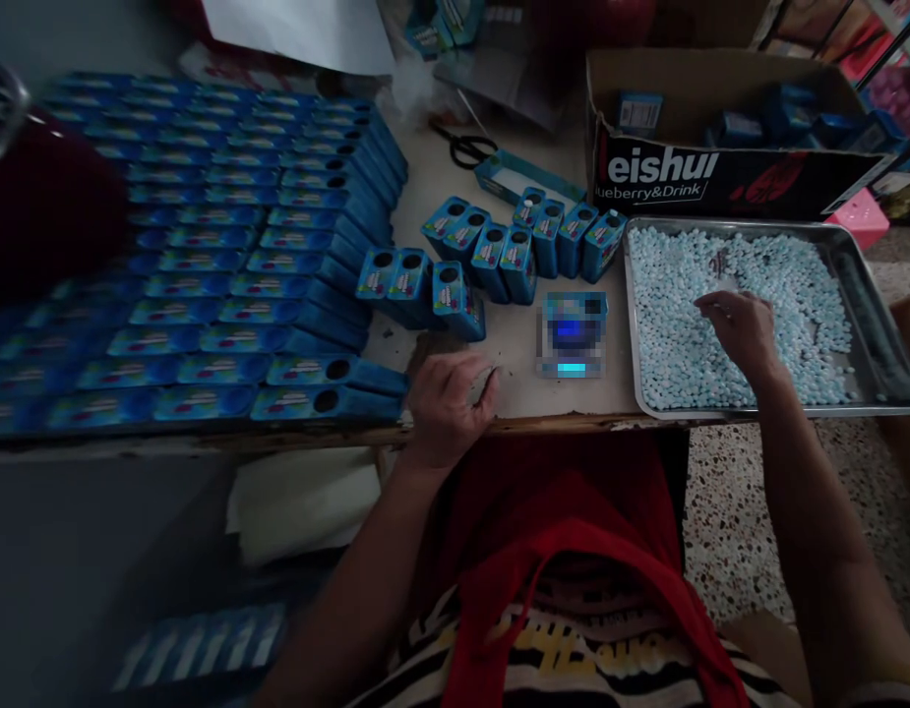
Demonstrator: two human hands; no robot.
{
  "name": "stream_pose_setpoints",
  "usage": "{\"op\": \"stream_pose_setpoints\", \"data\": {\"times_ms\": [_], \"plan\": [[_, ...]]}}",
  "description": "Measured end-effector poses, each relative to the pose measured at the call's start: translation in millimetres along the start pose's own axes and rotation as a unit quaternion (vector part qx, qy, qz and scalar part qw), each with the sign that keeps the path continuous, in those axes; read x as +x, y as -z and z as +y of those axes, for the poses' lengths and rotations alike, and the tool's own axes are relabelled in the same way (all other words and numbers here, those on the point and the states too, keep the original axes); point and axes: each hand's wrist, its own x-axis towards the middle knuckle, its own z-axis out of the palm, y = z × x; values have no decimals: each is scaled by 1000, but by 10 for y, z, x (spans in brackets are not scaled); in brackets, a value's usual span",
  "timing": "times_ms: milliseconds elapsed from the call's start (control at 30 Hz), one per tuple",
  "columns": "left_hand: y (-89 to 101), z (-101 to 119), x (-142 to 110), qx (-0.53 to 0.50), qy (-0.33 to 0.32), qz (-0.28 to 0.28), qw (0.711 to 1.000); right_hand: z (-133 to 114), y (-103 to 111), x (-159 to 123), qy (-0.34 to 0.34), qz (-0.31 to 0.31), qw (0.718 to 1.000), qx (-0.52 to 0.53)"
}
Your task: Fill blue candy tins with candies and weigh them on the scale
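Observation:
My left hand [453, 405] rests at the table's front edge, its fingers loosely bent and the thumb apart from them, with nothing visible in it. Beside it stand small blue boxes [455, 295] with round dark openings on top. Over a metal tray [886, 369] my right hand [742, 329] reaches in, thumb and fingertips pinched together. Small pale blue and white pellets [672, 364] cover most of the tray; whether any are between my fingertips I cannot tell. A blue item with a pixelated front [571, 334] sits between the hands.
Rows of blue boxes [225, 256] fill the table's left side. Black scissors [465, 147] lie behind the standing boxes, near an opened flat blue carton [528, 182]. A cardboard box [735, 182] holding blue boxes stands behind the tray. A dark red rounded object [48, 206] is at far left.

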Motion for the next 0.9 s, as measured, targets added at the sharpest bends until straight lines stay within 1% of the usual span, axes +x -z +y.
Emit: {"op": "stream_pose_setpoints", "data": {"times_ms": [67, 133, 200, 233, 300, 333, 367, 400, 433, 467, 500, 533, 567, 600, 633, 667, 700, 733, 800, 900], "plan": [[-43, 84, 131, -24, 18, 16, 999, -2, 31, 17, 28, -41, 991, -124], [-153, 163, 263, -72, 80, 29, 994, -4, 76, 50, 26, -96, 975, -197], [-338, 223, 389, -144, 153, 15, 978, -39, 114, 78, 27, -128, 961, -244], [-451, 242, 450, -181, 183, -5, 966, -76, 121, 83, 35, -122, 958, -257], [-682, 270, 573, -237, 223, -54, 944, -190, 97, 60, 48, -68, 968, -236], [-781, 284, 636, -254, 233, -76, 936, -265, 59, 30, 44, -37, 980, -191], [-859, 303, 704, -267, 235, -90, 930, -349, 5, -11, 26, -15, 992, -119], [-912, 330, 778, -274, 223, -97, 930, -440, -66, -63, -7, -11, 1000, -20], [-938, 366, 857, -274, 195, -99, 936, -533, -148, -121, -51, -25, 994, 96], [-943, 411, 941, -267, 149, -98, 947, -625, -235, -182, -101, -54, 968, 225], [-933, 463, 1028, -253, 92, -95, 958, -712, -320, -242, -150, -85, 924, 342], [-917, 517, 1112, -234, 29, -89, 968, -790, -397, -297, -192, -109, 873, 435], [-904, 571, 1189, -213, -29, -85, 973, -856, -460, -346, -222, -124, 824, 506], [-902, 620, 1254, -194, -78, -82, 974, -908, -506, -386, -243, -129, 783, 558], [-913, 660, 1303, -179, -113, -80, 974, -944, -534, -418, -256, -128, 752, 593], [-938, 690, 1333, -165, -133, -81, 974, -964, -549, -442, -263, -123, 732, 617], [-975, 708, 1345, -152, -141, -87, 974, -970, -553, -457, -266, -115, 720, 630], [-1019, 715, 1339, -140, -136, -95, 976, -962, -552, -464, -268, -108, 716, 636], [-1111, 705, 1295, -128, -103, -113, 980, -924, -553, -459, -271, -96, 719, 632], [-1215, 701, 1211, -144, -36, -120, 982, -866, -574, -421, -273, -85, 744, 604]]}}
